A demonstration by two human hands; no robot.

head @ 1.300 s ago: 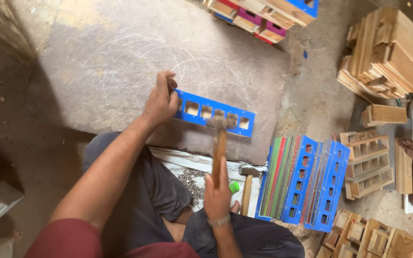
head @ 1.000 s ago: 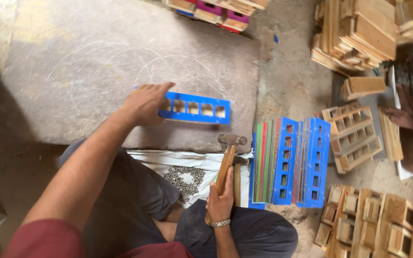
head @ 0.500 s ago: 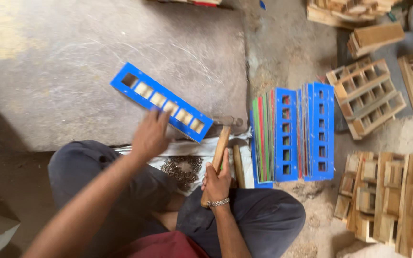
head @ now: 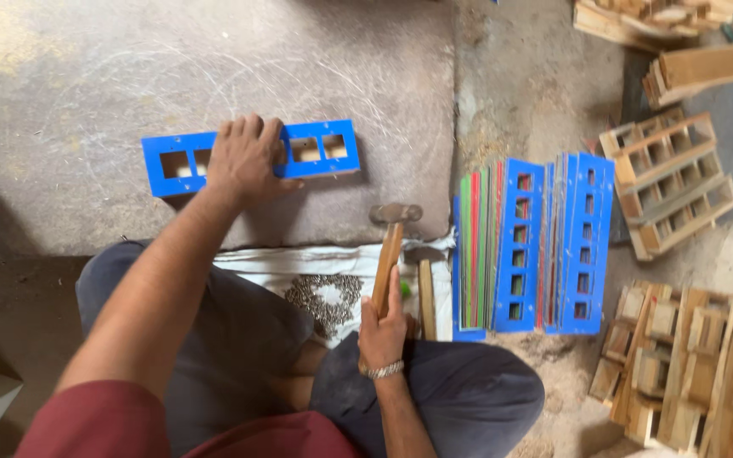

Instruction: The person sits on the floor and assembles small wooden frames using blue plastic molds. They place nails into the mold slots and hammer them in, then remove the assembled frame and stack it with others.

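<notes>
My left hand (head: 246, 158) lies flat on a long blue panel with several rectangular cut-outs (head: 320, 149), pressing it onto the grey stone slab (head: 86, 76). The panel lies nearly level across the slab. My right hand (head: 383, 326) grips the wooden handle of a hammer (head: 389, 246); its metal head points away from me and rests near the slab's front edge. My legs are folded below.
A white cloth (head: 273, 265) with a heap of small nails (head: 324, 298) lies by my knees, a second hammer (head: 426, 284) beside it. To the right stand stacked blue, red and green panels (head: 536, 246), with wooden frames (head: 668, 182) beyond them.
My left hand has turned the blue panel from a slant to nearly level and pressed it flat. The hammer has come down from raised to resting low by my knee.
</notes>
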